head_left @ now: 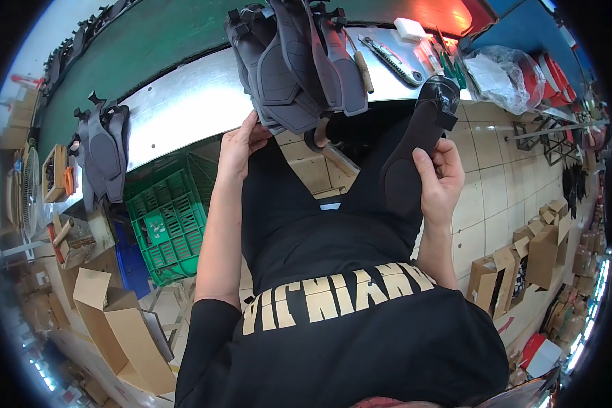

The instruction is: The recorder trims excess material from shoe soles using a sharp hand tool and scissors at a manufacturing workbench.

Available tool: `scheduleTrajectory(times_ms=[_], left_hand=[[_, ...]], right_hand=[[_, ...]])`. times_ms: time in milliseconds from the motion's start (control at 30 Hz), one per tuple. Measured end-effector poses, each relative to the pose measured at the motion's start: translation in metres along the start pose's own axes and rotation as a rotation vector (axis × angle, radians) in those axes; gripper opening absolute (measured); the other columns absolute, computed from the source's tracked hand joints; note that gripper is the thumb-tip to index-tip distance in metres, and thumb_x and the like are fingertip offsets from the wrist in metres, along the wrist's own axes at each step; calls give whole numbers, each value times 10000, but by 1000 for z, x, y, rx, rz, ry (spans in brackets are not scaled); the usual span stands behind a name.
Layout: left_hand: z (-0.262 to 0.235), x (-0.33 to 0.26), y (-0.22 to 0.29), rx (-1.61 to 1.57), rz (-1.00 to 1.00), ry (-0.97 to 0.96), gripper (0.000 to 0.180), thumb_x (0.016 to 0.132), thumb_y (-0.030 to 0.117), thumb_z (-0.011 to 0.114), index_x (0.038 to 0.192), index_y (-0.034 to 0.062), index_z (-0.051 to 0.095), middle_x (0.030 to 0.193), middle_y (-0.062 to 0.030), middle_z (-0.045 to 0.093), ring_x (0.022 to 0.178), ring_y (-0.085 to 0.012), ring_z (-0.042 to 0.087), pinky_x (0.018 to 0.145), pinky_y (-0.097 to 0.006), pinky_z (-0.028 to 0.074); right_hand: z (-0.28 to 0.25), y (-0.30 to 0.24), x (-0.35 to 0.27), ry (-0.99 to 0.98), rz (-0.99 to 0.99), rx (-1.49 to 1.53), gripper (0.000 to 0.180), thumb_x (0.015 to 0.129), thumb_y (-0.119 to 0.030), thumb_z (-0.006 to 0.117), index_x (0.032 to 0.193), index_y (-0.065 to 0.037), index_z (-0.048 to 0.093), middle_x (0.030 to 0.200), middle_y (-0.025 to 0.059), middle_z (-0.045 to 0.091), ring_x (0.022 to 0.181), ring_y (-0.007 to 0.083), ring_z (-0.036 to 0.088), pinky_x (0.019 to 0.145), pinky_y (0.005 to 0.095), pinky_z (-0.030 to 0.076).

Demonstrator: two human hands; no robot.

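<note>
Pinching a dark shoe sole [409, 143] between thumb and bent fingers, held it heel-forward in the right hand [443, 178], seemingly over the right thigh [364, 180]. Reached the left hand [241, 146], with curled fingers, to the lower edge of the sole pile [289, 68]; impossible to tell whether pinching or merely touching. Probably risked most by tugging low there: could have dragged overhanging pieces off the metal bench [177, 102] onto the tiled floor [483, 183]. Risked too, by swinging the glossy heel [442, 88] forward, knocking the cutter [391, 61] or scuffing that shine; through a slack thumb, dropping the sole.
</note>
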State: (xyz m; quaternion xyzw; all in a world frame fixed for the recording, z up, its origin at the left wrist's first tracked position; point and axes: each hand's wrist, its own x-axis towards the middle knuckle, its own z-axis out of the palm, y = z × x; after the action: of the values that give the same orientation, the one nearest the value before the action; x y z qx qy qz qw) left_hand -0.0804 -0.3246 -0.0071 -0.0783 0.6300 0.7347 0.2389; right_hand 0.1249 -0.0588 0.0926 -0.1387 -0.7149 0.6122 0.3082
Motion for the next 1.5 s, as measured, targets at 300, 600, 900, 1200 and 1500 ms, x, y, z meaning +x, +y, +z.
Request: scheduleTrajectory(times_ms=[300, 600, 900, 1200, 1500], left_hand=[[2, 3, 1, -3, -15, -22, 426, 921, 450, 639, 946, 28, 689, 909, -104, 710, 886, -203, 680, 794, -331, 518], [-3, 6, -2, 19, -48, -44, 429, 943, 443, 606, 1013, 29, 696, 965, -106, 715, 936, -226, 675, 838, -355, 517], [-1, 2, 0, -23, -46, 1, 418, 927, 435, 638, 875, 24, 697, 897, -116, 711, 888, -213, 682, 793, -324, 519], [1, -40, -1, 128, -75, -338, 513, 986, 406, 452, 1023, -29, 721, 1008, -105, 720, 957, -199, 661, 877, -317, 488], [42, -55, -23, 565, -48, -541, 285, 913, 229, 663, 1094, 13, 708, 806, -22, 692, 708, -61, 556, 642, -229, 454]], right_hand=[[-16, 10, 0, 49, 39, 38, 134, 918, -13, 640, 1030, -5, 566, 853, -8, 624, 753, 16, 527, 682, 147, 405], [-21, 8, -5, 59, 22, -6, 127, 923, -27, 640, 1026, -6, 568, 838, -13, 615, 737, 10, 512, 673, 142, 395], [-9, 6, 3, 54, 41, 3, 129, 920, -25, 642, 1022, 0, 568, 821, -21, 603, 718, 11, 504, 658, 146, 391], [1, 11, -4, -2, 103, 9, 145, 909, 0, 638, 1033, -1, 563, 846, -10, 622, 744, 18, 530, 669, 156, 408], [10, 20, 1, -105, 207, 26, 144, 883, 5, 660, 1000, 7, 576, 821, -9, 619, 728, 27, 538, 654, 173, 423]])
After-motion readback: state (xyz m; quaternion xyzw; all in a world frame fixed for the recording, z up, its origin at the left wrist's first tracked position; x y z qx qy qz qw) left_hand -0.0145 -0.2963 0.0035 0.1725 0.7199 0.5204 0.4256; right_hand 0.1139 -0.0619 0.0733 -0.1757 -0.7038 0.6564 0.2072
